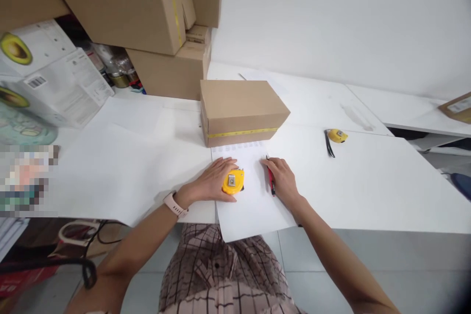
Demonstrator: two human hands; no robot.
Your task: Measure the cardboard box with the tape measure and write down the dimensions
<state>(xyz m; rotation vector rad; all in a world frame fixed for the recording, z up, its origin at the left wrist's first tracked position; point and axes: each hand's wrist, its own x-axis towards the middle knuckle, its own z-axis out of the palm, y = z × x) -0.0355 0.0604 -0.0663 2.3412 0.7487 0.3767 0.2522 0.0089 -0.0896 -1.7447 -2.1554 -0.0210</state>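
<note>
My left hand (217,181) is wrapped round a yellow tape measure (233,181), which rests on a white sheet of paper (250,211). In my right hand (283,176) is a slim red and black tool (271,180), gripped near its upper end over the paper's right side; whether it is a pen or a cutter I cannot tell. Just beyond both hands stands a closed cardboard box (239,103) with a yellow measuring strip along its lower front edge. The paper passes close to the box and hangs over the table's front edge.
A second yellow tape measure (337,135) with a black strap lies to the right. Large cardboard boxes (125,5) are stacked at the back left, beside white cartons (66,83) with avocado pictures. More white sheets (110,162) cover the table's left part.
</note>
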